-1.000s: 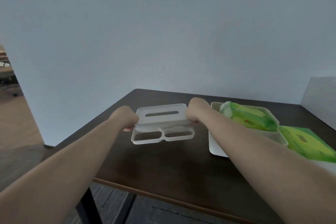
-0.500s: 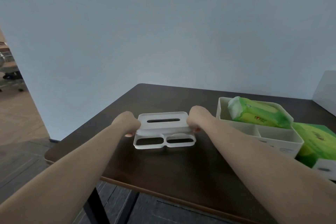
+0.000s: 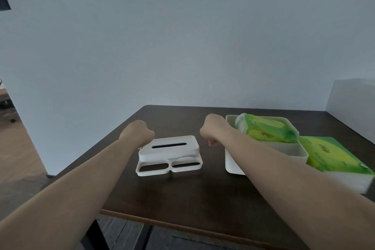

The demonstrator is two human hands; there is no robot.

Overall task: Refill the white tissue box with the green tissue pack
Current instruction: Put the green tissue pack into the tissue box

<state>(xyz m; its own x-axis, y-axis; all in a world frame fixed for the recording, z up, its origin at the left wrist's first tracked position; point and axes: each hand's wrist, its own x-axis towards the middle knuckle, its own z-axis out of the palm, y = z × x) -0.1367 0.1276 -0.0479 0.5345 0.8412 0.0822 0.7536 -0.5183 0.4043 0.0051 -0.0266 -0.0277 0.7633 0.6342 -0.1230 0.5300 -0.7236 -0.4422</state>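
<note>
On the table (image 3: 203, 193), box lid (image 3: 169, 147) touches left fingers (image 3: 142, 146).

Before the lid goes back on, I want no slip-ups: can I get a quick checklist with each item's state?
1. Lid set on the table, slot up: ok.
2. Right hand clear of lid: ok.
3. Left hand clear of lid: cannot tell, it sits at the lid's left edge.
4. Green pack seated flat in the box: not ok, it rises above the rim.
5. Spare pack outside the box: ok.
</note>
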